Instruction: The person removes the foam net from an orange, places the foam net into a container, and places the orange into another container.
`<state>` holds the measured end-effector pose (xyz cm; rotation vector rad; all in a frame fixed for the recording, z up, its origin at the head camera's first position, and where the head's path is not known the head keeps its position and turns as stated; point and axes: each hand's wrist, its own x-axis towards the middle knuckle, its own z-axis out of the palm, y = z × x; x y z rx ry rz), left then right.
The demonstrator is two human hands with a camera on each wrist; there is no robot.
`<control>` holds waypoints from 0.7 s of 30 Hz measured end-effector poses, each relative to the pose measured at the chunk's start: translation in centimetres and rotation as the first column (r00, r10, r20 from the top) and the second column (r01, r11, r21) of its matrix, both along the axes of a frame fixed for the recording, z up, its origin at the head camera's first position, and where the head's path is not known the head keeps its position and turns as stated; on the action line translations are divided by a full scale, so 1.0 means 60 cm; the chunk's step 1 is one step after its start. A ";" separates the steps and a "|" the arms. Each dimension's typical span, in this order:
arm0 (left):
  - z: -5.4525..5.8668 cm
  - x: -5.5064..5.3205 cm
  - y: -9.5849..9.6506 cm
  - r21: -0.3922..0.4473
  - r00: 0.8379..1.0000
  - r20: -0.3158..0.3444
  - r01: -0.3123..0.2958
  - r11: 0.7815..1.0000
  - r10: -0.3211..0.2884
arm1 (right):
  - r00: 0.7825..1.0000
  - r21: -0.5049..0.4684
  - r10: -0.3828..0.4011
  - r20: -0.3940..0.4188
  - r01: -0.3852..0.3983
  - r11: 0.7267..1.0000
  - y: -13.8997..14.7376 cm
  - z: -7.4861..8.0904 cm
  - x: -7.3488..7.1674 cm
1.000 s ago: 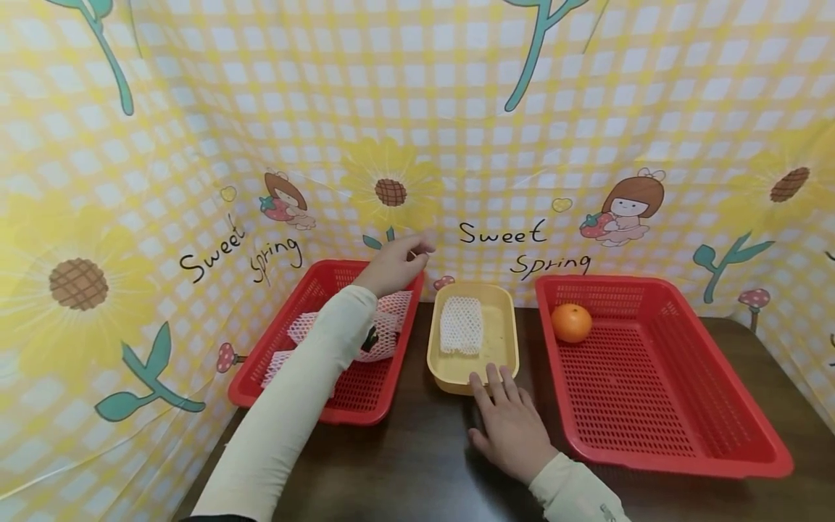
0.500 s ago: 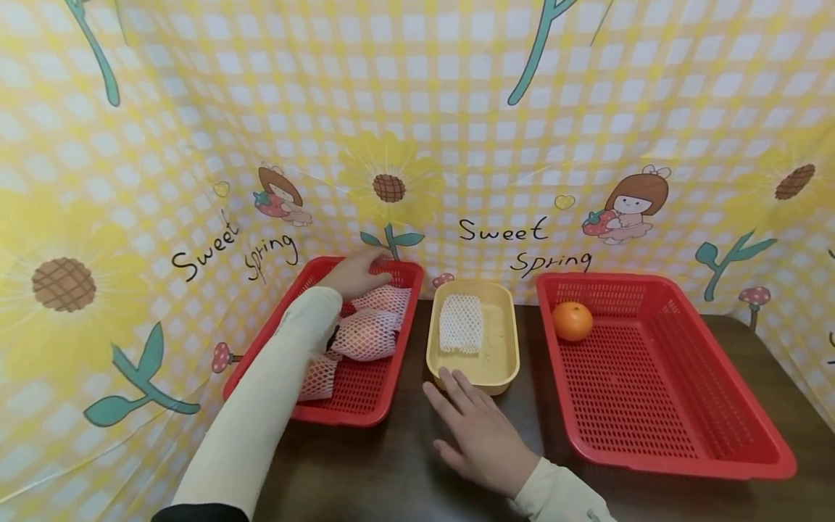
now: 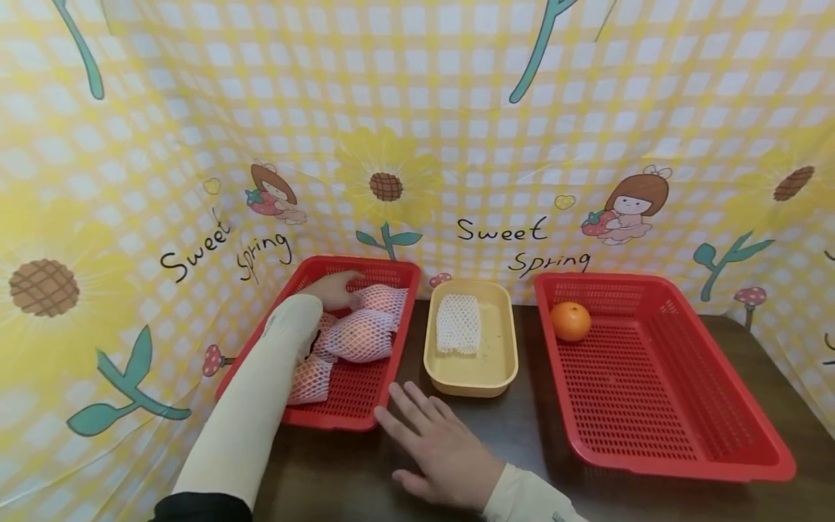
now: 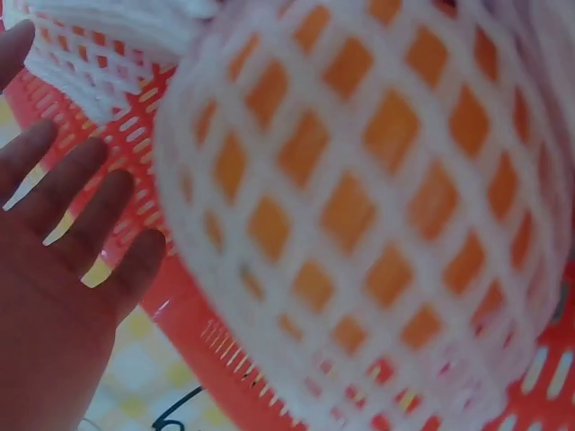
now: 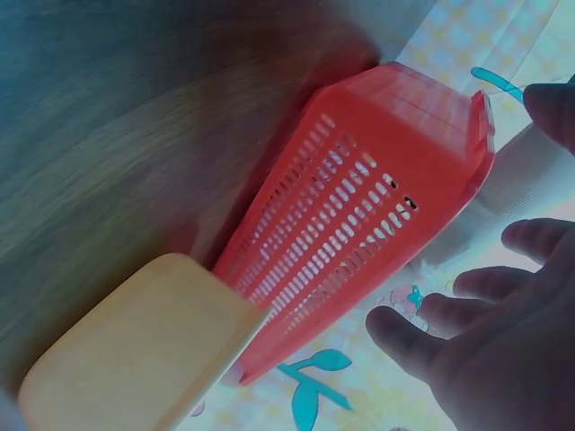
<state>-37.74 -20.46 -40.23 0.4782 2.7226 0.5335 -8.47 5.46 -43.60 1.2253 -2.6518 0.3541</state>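
My left hand (image 3: 331, 290) reaches into the back of the left red basket (image 3: 355, 407). In the left wrist view its fingers (image 4: 94, 193) are spread, with a netted orange fruit (image 4: 359, 197) large beside them. Several fruits in white foam nets lie in that basket, among them a middle one (image 3: 361, 338) and a back one (image 3: 381, 299); my forearm partly covers others. My right hand (image 3: 450, 457), fingers extended and spread, is by the basket's front right corner. In the right wrist view that hand (image 5: 494, 332) holds nothing.
A yellow tub (image 3: 499, 341) between the two baskets holds a flattened white foam net (image 3: 459, 324). On the right stands another red basket (image 3: 652, 391) with one bare orange (image 3: 571, 322) at its back left. A patterned cloth (image 3: 496, 159) hangs behind the dark table (image 3: 352, 471).
My left hand has come down from above the left basket's back right side into the basket, moving left. My right hand has left the yellow tub's front rim and moved left toward the basket.
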 end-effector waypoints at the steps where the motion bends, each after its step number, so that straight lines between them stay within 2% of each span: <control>1: -0.002 0.002 0.000 0.005 1.000 0.026 -0.010 1.000 0.010 | 1.000 0.006 0.010 -0.012 -0.010 1.000 -0.004 -0.001 0.000; 3: -0.006 0.007 0.000 0.012 0.998 0.066 -0.025 1.000 0.024 | 0.999 0.017 0.028 -0.025 -0.028 0.999 -0.009 -0.003 -0.001; 8: -0.015 0.011 0.002 0.046 0.995 0.093 -0.024 0.999 0.019 | 0.998 0.034 0.052 -0.018 -0.051 0.998 -0.019 -0.005 -0.005; 10: -0.020 0.010 0.004 0.076 0.994 0.107 -0.024 0.997 0.016 | 0.999 0.052 0.052 -0.018 -0.051 0.997 -0.023 -0.006 -0.005; 14: -0.029 0.007 0.008 0.147 0.987 0.159 0.006 0.989 -0.030 | 0.998 0.093 0.047 -0.033 -0.044 0.995 -0.029 -0.010 -0.003; 17: -0.030 0.004 0.011 0.165 0.982 0.177 0.032 0.986 -0.062 | 0.997 0.097 0.043 -0.058 -0.037 0.995 -0.032 -0.012 -0.002; 21: -0.032 -0.004 0.014 0.169 0.975 0.215 0.013 0.986 -0.049 | 0.996 0.089 0.038 -0.082 -0.031 0.996 -0.034 -0.015 -0.006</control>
